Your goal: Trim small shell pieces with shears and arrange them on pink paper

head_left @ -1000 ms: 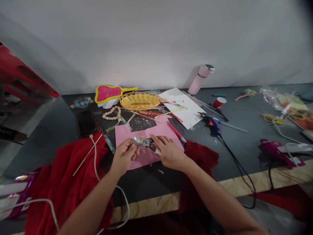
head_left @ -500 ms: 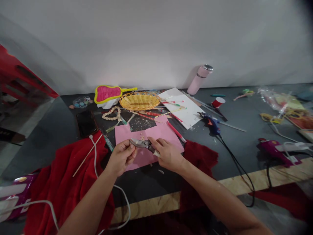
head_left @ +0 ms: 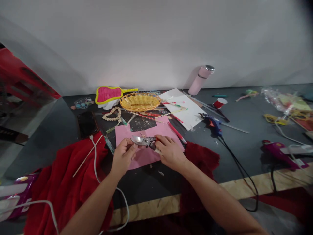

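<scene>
The pruning shears [head_left: 144, 141] are gripped at the handles by my right hand [head_left: 171, 152], blades pointing left. My left hand [head_left: 122, 156] is closed beside the blade tips, thumb and fingers pinched together; what lies between them is too small to make out. Both hands are over a sheet of pink paper [head_left: 137, 164] that lies on the dark table. A few small pale bits [head_left: 142, 134] rest on this sheet just behind the blades. Part of the handles is hidden inside my right hand.
Behind the paper stand a yellow woven basket [head_left: 139, 103] and a heart-shaped beaded piece [head_left: 111, 115]. Rightward lie white paper [head_left: 193, 112], a blue glue gun [head_left: 214, 125] and a pink bottle [head_left: 199, 80]. Red cloth [head_left: 70, 169] and a phone [head_left: 86, 124] are at left.
The shears have turned a little, showing more of the blade's flat side. My right hand has shifted slightly right, and its fingers have moved on the handles. My left hand stays by the tips.
</scene>
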### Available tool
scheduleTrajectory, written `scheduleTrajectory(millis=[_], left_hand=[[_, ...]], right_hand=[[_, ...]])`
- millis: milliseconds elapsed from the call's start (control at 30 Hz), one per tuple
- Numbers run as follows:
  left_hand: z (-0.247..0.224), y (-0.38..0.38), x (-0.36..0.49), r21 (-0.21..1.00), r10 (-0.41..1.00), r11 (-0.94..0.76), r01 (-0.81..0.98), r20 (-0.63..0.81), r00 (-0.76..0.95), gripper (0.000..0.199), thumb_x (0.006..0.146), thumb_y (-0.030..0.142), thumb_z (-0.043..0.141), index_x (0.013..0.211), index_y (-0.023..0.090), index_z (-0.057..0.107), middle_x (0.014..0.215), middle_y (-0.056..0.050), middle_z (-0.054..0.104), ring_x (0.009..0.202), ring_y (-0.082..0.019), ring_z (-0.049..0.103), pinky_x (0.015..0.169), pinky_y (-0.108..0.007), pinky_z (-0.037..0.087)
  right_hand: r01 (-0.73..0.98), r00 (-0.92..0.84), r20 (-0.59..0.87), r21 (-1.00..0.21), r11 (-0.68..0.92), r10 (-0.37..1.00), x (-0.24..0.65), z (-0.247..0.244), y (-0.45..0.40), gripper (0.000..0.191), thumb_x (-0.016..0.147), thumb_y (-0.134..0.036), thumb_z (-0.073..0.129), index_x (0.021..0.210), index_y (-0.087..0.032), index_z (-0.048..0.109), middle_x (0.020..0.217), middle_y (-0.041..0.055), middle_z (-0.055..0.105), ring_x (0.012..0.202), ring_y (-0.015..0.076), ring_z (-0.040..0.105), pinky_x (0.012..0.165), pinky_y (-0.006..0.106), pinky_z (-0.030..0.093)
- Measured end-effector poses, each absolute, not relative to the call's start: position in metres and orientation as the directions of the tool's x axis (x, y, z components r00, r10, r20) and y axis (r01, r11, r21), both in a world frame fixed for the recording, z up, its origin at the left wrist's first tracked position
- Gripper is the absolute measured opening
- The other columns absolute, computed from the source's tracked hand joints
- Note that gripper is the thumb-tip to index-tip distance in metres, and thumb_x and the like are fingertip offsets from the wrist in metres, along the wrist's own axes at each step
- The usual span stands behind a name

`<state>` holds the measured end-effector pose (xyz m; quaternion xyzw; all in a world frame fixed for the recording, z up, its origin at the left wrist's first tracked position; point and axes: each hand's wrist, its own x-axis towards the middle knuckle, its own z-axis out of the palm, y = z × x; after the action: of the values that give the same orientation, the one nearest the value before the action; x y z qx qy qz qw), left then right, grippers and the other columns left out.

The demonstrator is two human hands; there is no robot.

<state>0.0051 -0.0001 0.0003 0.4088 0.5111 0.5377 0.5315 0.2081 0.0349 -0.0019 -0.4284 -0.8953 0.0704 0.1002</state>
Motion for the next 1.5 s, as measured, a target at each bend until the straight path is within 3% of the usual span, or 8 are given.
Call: scheduleTrajectory(millis=[133, 300, 700, 900, 967, 1067, 1200, 1500], left_hand=[[-0.001, -0.002, 0.005, 0.975, 0.993, 0.093, -0.200, -0.107, -0.056, 0.019, 0.082, 0.030, 0.060, 0.078, 0.017, 0.047, 0.077, -0.003, 0.069, 0.039, -0.004, 0.040, 0.039, -0.019, 0.033], [0.002, -0.005, 0.003, 0.962, 0.992, 0.123, -0.242, -0.123, 0.012, 0.020, 0.082, 0.032, 0.060, 0.077, 0.017, 0.048, 0.072, -0.002, 0.068, 0.034, -0.002, 0.037, 0.034, -0.017, 0.031], [0.002, -0.007, 0.005, 0.908, 0.989, 0.120, -0.403, -0.076, 0.123, 0.016, 0.083, 0.029, 0.061, 0.082, 0.017, 0.050, 0.071, -0.003, 0.068, 0.037, -0.002, 0.033, 0.037, -0.016, 0.030], [0.002, -0.006, 0.003, 0.903, 0.987, 0.126, -0.411, -0.073, 0.144, 0.016, 0.083, 0.029, 0.061, 0.081, 0.017, 0.052, 0.072, -0.004, 0.068, 0.039, -0.002, 0.034, 0.038, -0.016, 0.029], [0.003, -0.006, 0.003, 0.897, 0.988, 0.120, -0.425, -0.067, 0.138, 0.017, 0.082, 0.030, 0.062, 0.081, 0.016, 0.052, 0.071, -0.004, 0.068, 0.038, -0.002, 0.033, 0.038, -0.015, 0.028], [0.005, -0.006, 0.003, 0.897, 0.989, 0.122, -0.425, -0.074, 0.128, 0.019, 0.081, 0.032, 0.064, 0.081, 0.017, 0.053, 0.069, -0.003, 0.067, 0.037, -0.002, 0.032, 0.036, -0.015, 0.027], [0.005, -0.007, 0.003, 0.902, 0.982, 0.156, -0.402, -0.100, 0.158, 0.020, 0.080, 0.034, 0.064, 0.082, 0.017, 0.054, 0.067, -0.003, 0.067, 0.036, -0.002, 0.034, 0.036, -0.015, 0.027], [0.007, -0.006, 0.003, 0.882, 0.971, 0.239, -0.407, -0.207, 0.121, 0.022, 0.078, 0.033, 0.066, 0.081, 0.016, 0.054, 0.064, -0.002, 0.067, 0.034, 0.000, 0.027, 0.034, -0.013, 0.022]], right_hand=[[0.742, -0.651, 0.070, -0.153, 0.653, 0.756, 0.208, 0.009, 0.033, 0.037, 0.076, -0.010, 0.049, 0.112, -0.018, 0.054, 0.137, 0.0096, 0.042, 0.108, 0.0262, 0.046, 0.085, 0.040, 0.039], [0.713, -0.685, 0.038, -0.173, 0.680, 0.728, 0.209, 0.016, 0.032, 0.044, 0.074, -0.010, 0.050, 0.117, -0.017, 0.051, 0.144, 0.0101, 0.032, 0.113, 0.0277, 0.042, 0.087, 0.042, 0.038], [0.687, -0.692, 0.077, -0.232, 0.688, 0.717, 0.209, 0.012, 0.033, 0.047, 0.071, -0.007, 0.047, 0.117, -0.016, 0.051, 0.140, 0.0091, 0.036, 0.115, 0.0253, 0.041, 0.091, 0.041, 0.039], [0.643, -0.695, 0.129, -0.328, 0.692, 0.707, 0.210, 0.006, 0.034, 0.036, 0.074, -0.007, 0.048, 0.108, -0.017, 0.053, 0.137, 0.0110, 0.040, 0.114, 0.0244, 0.045, 0.093, 0.042, 0.040], [0.605, -0.685, 0.186, -0.394, 0.692, 0.704, 0.211, 0.001, 0.034, 0.036, 0.079, -0.010, 0.046, 0.114, -0.016, 0.048, 0.134, 0.0136, 0.044, 0.112, 0.0239, 0.048, 0.092, 0.043, 0.041], [0.545, -0.672, 0.259, -0.462, 0.700, 0.694, 0.211, -0.004, 0.034, 0.054, 0.082, -0.015, 0.045, 0.133, -0.012, 0.029, 0.131, 0.0178, 0.046, 0.115, 0.0248, 0.047, 0.094, 0.044, 0.042], [0.599, -0.692, 0.153, -0.424, 0.679, 0.706, 0.210, -0.001, 0.035, 0.070, 0.077, -0.011, 0.045, 0.142, -0.017, 0.018, 0.136, 0.0155, 0.042, 0.120, 0.0262, 0.042, 0.096, 0.045, 0.039], [0.689, -0.645, 0.055, -0.390, 0.612, 0.762, 0.202, 0.005, 0.028, 0.063, 0.080, -0.012, 0.046, 0.140, -0.017, 0.025, 0.117, 0.0123, 0.051, 0.107, 0.0230, 0.048, 0.094, 0.039, 0.041]])
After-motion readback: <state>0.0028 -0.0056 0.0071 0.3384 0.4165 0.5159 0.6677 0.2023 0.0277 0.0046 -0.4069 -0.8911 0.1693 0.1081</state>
